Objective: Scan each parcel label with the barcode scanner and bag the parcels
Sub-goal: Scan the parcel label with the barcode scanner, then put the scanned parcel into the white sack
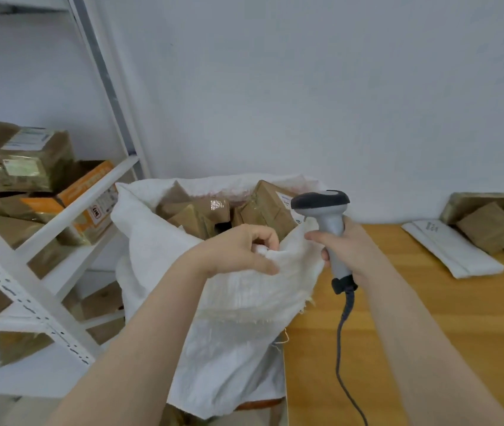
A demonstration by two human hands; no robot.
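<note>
We see the left hand [238, 249], forearm stretched forward, fingers curled and pinching the near rim of the white sack [229, 318]. Brown parcels [263, 207] fill its open mouth. Right hand [347, 250] grips the barcode scanner [326, 216] upright by its handle, beside the sack, over the wooden table [459, 318].
</note>
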